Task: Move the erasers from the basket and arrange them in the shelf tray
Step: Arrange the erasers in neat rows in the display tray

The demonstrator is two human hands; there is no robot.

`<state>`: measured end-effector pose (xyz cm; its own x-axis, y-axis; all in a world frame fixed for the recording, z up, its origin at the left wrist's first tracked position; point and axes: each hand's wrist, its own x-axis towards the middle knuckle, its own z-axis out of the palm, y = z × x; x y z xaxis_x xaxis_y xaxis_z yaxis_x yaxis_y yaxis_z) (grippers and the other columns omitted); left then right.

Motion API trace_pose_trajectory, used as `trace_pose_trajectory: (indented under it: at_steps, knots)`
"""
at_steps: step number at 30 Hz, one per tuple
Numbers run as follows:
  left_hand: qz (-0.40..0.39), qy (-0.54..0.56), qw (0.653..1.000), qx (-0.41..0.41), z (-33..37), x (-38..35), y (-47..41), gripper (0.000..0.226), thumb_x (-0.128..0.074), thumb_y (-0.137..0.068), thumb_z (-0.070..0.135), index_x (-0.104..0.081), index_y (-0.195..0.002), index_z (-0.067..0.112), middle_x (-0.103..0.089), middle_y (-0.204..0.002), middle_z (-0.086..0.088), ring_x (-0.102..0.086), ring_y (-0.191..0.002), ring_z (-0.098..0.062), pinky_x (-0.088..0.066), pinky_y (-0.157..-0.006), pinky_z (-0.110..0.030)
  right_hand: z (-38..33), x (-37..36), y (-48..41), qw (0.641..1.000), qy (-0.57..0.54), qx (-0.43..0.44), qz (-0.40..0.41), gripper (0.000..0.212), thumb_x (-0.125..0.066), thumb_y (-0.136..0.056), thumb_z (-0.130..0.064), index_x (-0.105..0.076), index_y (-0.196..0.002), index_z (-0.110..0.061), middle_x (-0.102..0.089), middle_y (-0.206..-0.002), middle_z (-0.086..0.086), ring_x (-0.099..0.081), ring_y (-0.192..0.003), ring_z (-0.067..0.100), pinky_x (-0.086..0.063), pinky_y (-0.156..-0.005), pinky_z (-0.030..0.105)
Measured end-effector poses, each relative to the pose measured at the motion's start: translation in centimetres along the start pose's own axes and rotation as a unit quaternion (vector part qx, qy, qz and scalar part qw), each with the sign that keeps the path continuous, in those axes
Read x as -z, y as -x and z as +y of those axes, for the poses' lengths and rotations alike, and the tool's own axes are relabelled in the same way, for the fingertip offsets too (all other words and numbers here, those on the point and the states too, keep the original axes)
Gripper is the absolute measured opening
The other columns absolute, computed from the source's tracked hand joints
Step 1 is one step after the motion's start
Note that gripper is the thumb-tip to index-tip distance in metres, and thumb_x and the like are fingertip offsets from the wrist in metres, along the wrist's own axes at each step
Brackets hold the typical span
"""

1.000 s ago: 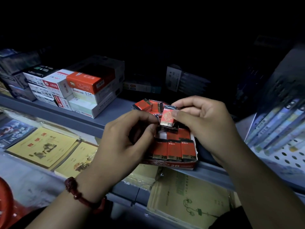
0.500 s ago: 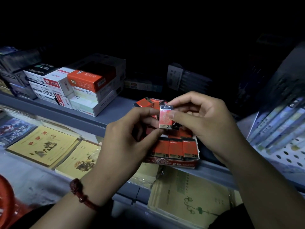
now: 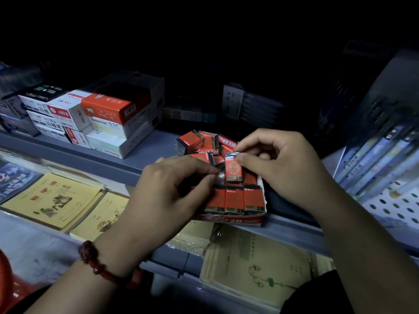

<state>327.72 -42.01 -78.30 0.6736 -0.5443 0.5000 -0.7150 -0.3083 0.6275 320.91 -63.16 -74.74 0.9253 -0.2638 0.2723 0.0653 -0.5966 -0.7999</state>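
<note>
Both hands are working over the shelf tray (image 3: 254,219) in the head view: the right hand (image 3: 278,168) is pinching the top end of an upright eraser (image 3: 233,169) between thumb and forefinger, while the left hand (image 3: 167,196) is curling its fingertips close beside it, though whether they are clamped on another piece I cannot tell. The eraser is hanging just above the tray's middle, behind a neat front row of erasers (image 3: 234,200) and before a loose heap (image 3: 204,141) at the back. It is looking light, small and stiff in its slick wrapper, so gripping it by the short ends seems surest. The tray is sitting at the front lip of a grey shelf (image 3: 136,164), with stacked boxes (image 3: 102,118) to the left and notebooks (image 3: 52,198) lying below. The room is staying dim, the shelf's depth nearly black; the basket is not showing clearly.
</note>
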Motion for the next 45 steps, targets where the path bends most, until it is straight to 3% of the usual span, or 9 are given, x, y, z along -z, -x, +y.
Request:
trace_pose_trajectory:
  at_steps: [8, 12, 14, 17, 19, 24, 29, 40, 45]
  knots:
    - [-0.017, -0.046, 0.998, -0.037, 0.1, -0.1, 0.0, 0.025, -0.057, -0.097, 0.043, -0.078, -0.104, 0.032, -0.075, -0.096, 0.02, -0.064, -0.089, -0.003, -0.048, -0.08, -0.041, 0.1, -0.5, 0.0, 0.999, 0.029, 0.016, 0.018, 0.008, -0.079, -0.087, -0.019, -0.079, -0.088, -0.028, -0.072, -0.072, -0.011, -0.058, -0.057, 0.027, -0.055, -0.059, 0.043]
    - [-0.056, -0.093, 0.993, -0.055, 0.4, -0.2, 0.1, 0.035, -0.05, -0.098, 0.053, -0.076, -0.113, 0.035, -0.074, -0.098, 0.021, -0.053, -0.086, -0.003, -0.042, -0.08, -0.039, 0.2, -0.7, 0.0, 0.999, 0.026, 0.012, 0.034, 0.009, -0.079, -0.086, -0.018, -0.078, -0.086, -0.027, -0.071, -0.07, -0.012, -0.058, -0.054, 0.02, -0.056, -0.058, 0.041]
    - [-0.061, -0.107, 0.99, -0.066, 0.5, -0.3, 0.1, 0.037, -0.048, -0.099, 0.054, -0.076, -0.116, 0.037, -0.074, -0.1, 0.022, -0.046, -0.084, 0.0, -0.038, -0.077, -0.036, 0.1, -0.6, 0.0, 0.998, 0.054, 0.018, 0.023, 0.01, -0.078, -0.086, -0.018, -0.077, -0.084, -0.027, -0.069, -0.068, -0.013, -0.053, -0.05, 0.011, -0.05, -0.052, 0.034]
    - [-0.068, -0.119, 0.988, -0.072, 0.6, -0.3, 0.1, 0.038, -0.046, -0.1, 0.055, -0.075, -0.116, 0.037, -0.072, -0.098, 0.022, -0.047, -0.085, -0.002, -0.036, -0.077, -0.036, -0.4, 0.0, 0.2, 0.993, 0.116, 0.024, -0.009, 0.01, -0.077, -0.087, -0.017, -0.075, -0.083, -0.026, -0.07, -0.068, -0.012, -0.057, -0.053, 0.001, -0.039, -0.053, 0.01]
    - [-0.076, -0.134, 0.985, -0.077, 0.7, -0.3, 0.1, 0.039, -0.044, -0.102, 0.055, -0.074, -0.116, 0.037, -0.071, -0.104, 0.022, -0.054, -0.091, -0.006, -0.036, -0.077, -0.036, -0.6, 0.3, 0.3, 0.991, 0.132, 0.026, -0.012, 0.01, -0.078, -0.086, -0.016, -0.075, -0.082, -0.025, -0.071, -0.069, -0.01, -0.06, -0.058, -0.002, -0.04, -0.055, 0.008]
    - [-0.082, -0.134, 0.984, -0.078, 0.6, -0.2, -0.1, 0.039, -0.044, -0.102, 0.055, -0.075, -0.116, 0.036, -0.067, -0.121, 0.025, -0.057, -0.101, -0.005, -0.035, -0.079, -0.035, -0.6, 0.3, 0.3, 0.989, 0.144, 0.025, -0.011, 0.009, -0.078, -0.086, -0.02, -0.076, -0.082, -0.027, -0.071, -0.069, -0.01, -0.061, -0.059, 0.0, -0.042, -0.055, 0.01]
    - [-0.085, -0.108, 0.987, -0.08, 0.4, -0.1, 0.0, 0.032, -0.05, -0.1, 0.053, -0.074, -0.115, 0.039, -0.07, -0.111, 0.027, -0.05, -0.09, -0.002, -0.036, -0.079, -0.037, -0.3, 0.0, 0.3, 0.982, 0.183, 0.026, -0.026, 0.011, -0.077, -0.085, -0.021, -0.078, -0.076, -0.028, -0.063, -0.072, -0.009, -0.06, -0.066, 0.007, -0.045, -0.06, 0.02]
    - [-0.082, -0.077, 0.991, -0.075, 0.1, 0.0, 0.1, 0.032, -0.054, -0.096, 0.056, -0.073, -0.117, 0.041, -0.068, -0.095, 0.029, -0.046, -0.088, 0.009, -0.031, -0.079, -0.026, -0.3, -0.3, 0.2, 0.978, 0.205, 0.015, -0.038, 0.015, -0.074, -0.087, -0.021, -0.079, -0.076, -0.029, -0.058, -0.07, -0.015, -0.059, -0.07, -0.002, -0.04, -0.056, 0.011]
    - [-0.036, -0.019, 0.997, -0.073, -0.1, 0.5, 0.0, 0.018, -0.064, -0.097, 0.036, -0.076, -0.109, 0.029, -0.073, -0.1, 0.02, -0.064, -0.096, 0.001, -0.045, -0.084, -0.03, -0.3, -0.5, 0.1, 0.979, 0.199, 0.032, -0.025, 0.015, -0.073, -0.087, -0.019, -0.077, -0.078, -0.03, -0.062, -0.075, -0.014, -0.061, -0.074, 0.003, -0.045, -0.06, 0.014]
